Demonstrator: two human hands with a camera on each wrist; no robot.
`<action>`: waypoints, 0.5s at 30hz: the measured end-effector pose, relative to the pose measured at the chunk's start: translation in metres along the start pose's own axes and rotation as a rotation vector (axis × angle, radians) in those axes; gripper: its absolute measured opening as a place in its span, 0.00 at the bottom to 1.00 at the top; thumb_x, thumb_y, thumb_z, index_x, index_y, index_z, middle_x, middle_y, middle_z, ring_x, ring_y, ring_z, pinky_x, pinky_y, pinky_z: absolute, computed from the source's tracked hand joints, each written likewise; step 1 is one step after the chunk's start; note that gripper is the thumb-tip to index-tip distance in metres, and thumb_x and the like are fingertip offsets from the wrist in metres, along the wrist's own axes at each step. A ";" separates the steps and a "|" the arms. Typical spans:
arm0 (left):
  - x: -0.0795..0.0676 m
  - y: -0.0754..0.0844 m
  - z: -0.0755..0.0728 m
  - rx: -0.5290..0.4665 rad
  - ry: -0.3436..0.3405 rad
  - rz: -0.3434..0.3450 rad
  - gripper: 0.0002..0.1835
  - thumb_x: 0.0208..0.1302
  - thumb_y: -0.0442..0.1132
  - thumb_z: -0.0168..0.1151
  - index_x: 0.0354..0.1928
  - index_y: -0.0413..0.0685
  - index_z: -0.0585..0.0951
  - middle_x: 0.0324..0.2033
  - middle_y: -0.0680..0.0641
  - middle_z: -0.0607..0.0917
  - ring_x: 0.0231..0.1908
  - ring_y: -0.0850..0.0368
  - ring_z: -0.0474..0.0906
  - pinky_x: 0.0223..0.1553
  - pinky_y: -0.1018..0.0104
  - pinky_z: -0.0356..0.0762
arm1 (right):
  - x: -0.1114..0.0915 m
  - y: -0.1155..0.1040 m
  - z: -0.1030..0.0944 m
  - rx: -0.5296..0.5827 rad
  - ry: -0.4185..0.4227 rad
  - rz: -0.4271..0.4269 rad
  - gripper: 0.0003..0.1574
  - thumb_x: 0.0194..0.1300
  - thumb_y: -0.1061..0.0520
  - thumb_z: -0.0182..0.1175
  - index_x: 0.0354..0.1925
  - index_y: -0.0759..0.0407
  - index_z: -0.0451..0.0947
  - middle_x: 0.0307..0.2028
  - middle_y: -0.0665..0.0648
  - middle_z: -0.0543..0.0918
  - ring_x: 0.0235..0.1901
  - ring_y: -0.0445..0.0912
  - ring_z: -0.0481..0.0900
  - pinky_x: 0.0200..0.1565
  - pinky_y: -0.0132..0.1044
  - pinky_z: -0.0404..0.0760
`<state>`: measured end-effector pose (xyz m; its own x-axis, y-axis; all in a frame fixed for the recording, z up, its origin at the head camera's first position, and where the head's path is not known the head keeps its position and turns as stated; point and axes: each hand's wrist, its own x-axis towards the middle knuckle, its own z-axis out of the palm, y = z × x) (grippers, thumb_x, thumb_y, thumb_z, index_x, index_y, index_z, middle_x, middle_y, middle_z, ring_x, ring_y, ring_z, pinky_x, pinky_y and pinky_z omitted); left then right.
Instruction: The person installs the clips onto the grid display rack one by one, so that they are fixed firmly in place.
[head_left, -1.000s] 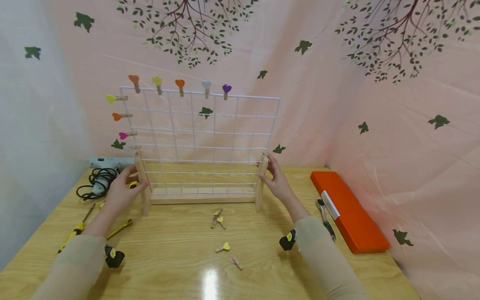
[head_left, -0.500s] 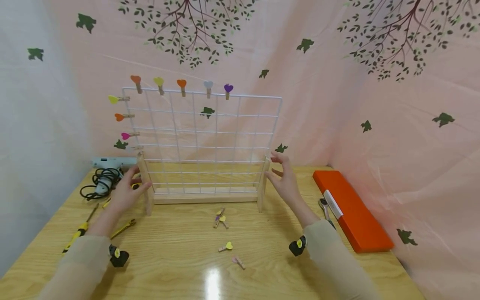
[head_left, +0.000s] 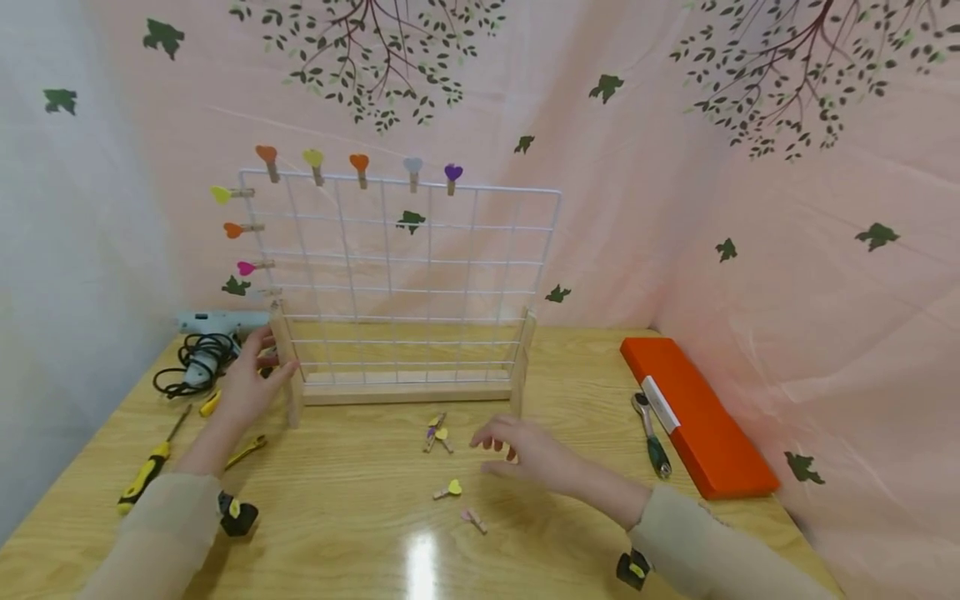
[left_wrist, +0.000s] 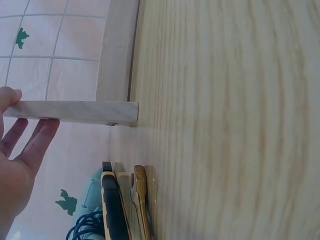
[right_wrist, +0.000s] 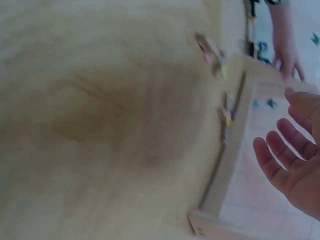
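A white wire grid (head_left: 510, 189) stands upright in a wooden stand (head_left: 405, 392) on the table. My left hand (head_left: 251, 379) holds the stand's left post (left_wrist: 82, 111), thumb on one side and fingers on the other in the left wrist view. Heart-topped clothespins, such as the purple one (head_left: 453, 176), are clipped along the grid's top and left edges. My right hand (head_left: 528, 454) hovers over the table in front of the stand's right post, fingers loosely bent and holding nothing. Left of it lie a small pile of clothespins (head_left: 435, 437), a yellow-heart clothespin (head_left: 450, 490) and a pink-heart one (head_left: 473, 522).
At left are a light blue tool with coiled black cord (head_left: 206, 354), a yellow-and-black screwdriver (head_left: 146, 477) and a yellow wrench (head_left: 247, 451). An orange case (head_left: 701, 421) and a green-handled ratchet (head_left: 652, 437) lie at right. A printed pink cloth hangs behind.
My right hand has let go of the stand's right post and moved down and toward the loose clothespins. My left hand stays on the left post.
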<state>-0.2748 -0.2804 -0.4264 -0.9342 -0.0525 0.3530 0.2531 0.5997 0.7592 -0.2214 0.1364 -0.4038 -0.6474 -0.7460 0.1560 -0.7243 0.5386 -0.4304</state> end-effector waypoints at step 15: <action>-0.003 0.005 0.005 0.019 0.048 0.013 0.36 0.62 0.44 0.54 0.68 0.56 0.48 0.57 0.31 0.64 0.48 0.33 0.68 0.38 0.40 0.73 | -0.013 -0.018 0.057 -0.077 -0.163 0.073 0.19 0.48 0.44 0.66 0.36 0.51 0.75 0.20 0.41 0.72 0.20 0.29 0.65 0.24 0.19 0.67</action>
<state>-0.2717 -0.2737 -0.4263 -0.9175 -0.0832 0.3889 0.2596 0.6155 0.7441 -0.1867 0.1140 -0.4485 -0.6563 -0.7542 -0.0216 -0.6970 0.6171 -0.3652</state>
